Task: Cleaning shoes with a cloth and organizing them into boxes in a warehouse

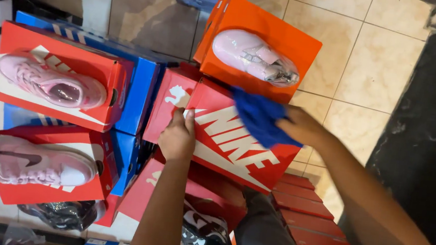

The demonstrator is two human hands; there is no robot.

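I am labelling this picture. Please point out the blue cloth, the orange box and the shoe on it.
blue cloth [259, 116], head view, middle of cloth
orange box [286, 38], head view, bare lid
pink shoe [254, 56], head view, its upper
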